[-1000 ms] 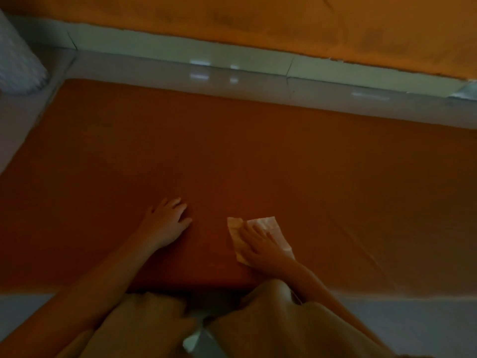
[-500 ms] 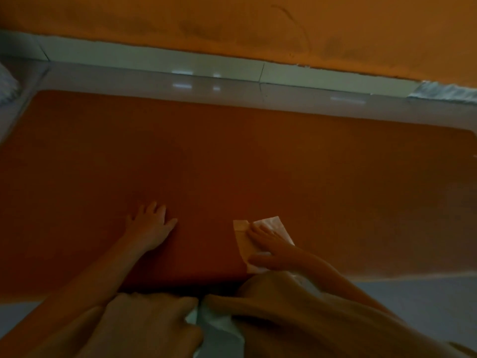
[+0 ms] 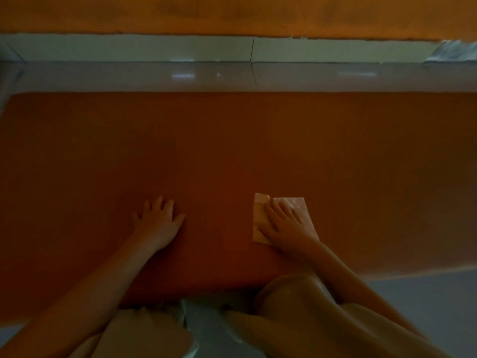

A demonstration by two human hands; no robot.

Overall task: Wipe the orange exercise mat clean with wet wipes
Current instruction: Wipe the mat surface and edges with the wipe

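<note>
No readable text, labels, brands or numbers anywhere; picture dim, blurred

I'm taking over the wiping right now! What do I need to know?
Left hand: flat, fingers spread, resting on the orange exercise mat, holding nothing.
Right hand: straight fingers press the white folded wet wipe onto the mat's near part, to the right of the left hand.
Done: wiping is under way, but the dim picture shows no clean or dirty patches.
Left: probably safest to wipe the whole mat, out to the far edge by the pale tiled floor.
</note>
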